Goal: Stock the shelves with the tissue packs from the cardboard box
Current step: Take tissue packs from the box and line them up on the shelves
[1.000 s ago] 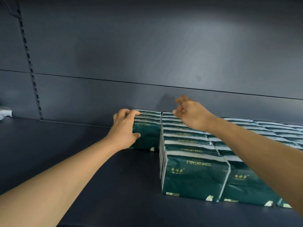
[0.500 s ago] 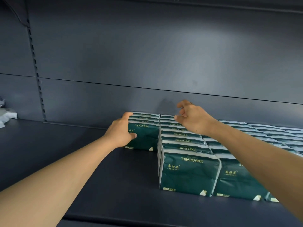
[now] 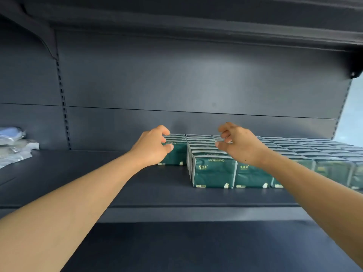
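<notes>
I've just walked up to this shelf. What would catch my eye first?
Most striking are the dark green tissue packs, standing in tight rows across the right half of the dark grey shelf. Two bare arms reach in: the left hand grips the short leftmost row of packs near the back, while the right hand hovers over the next rows, fingers curled, holding nothing.

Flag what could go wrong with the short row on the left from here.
1. The left hand grips only the front of the short row of packs; a skewed push may splay the ones behind.
2. The right hand hovers with curled fingers over the longer rows; dropping it could tip a top edge.
3. Nothing braces the short row's left side on the shelf, so the packs could topple that way.
</notes>
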